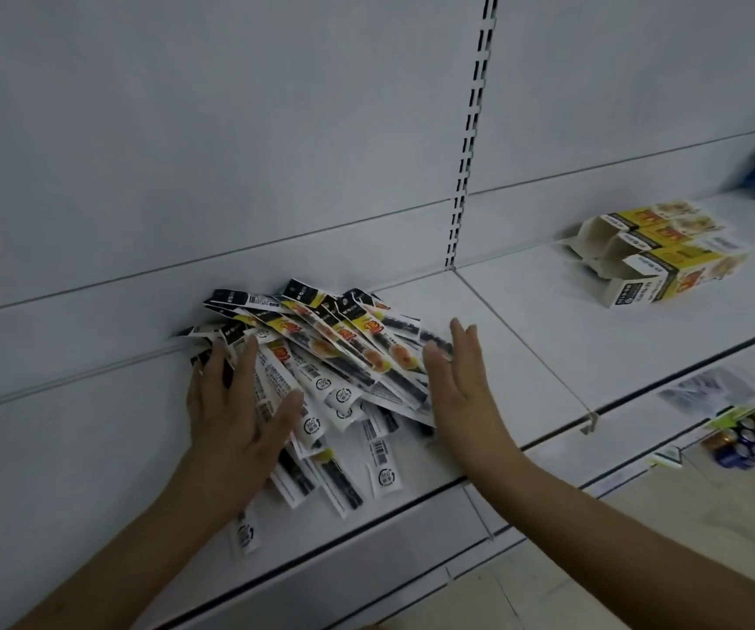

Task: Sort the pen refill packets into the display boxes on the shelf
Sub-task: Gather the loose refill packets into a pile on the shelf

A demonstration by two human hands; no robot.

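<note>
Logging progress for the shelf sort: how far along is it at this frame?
Done: nothing visibly sorted; the display boxes lie open on their sides to the right, with no packets seen inside. In hand: left hand and right hand, both flat, flank the loose pile of refill packets on the shelf. Left: moving essentially the whole pile into the boxes.

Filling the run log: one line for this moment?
left hand flat on refill packets | right hand open beside pile | display boxes apart, right
</note>
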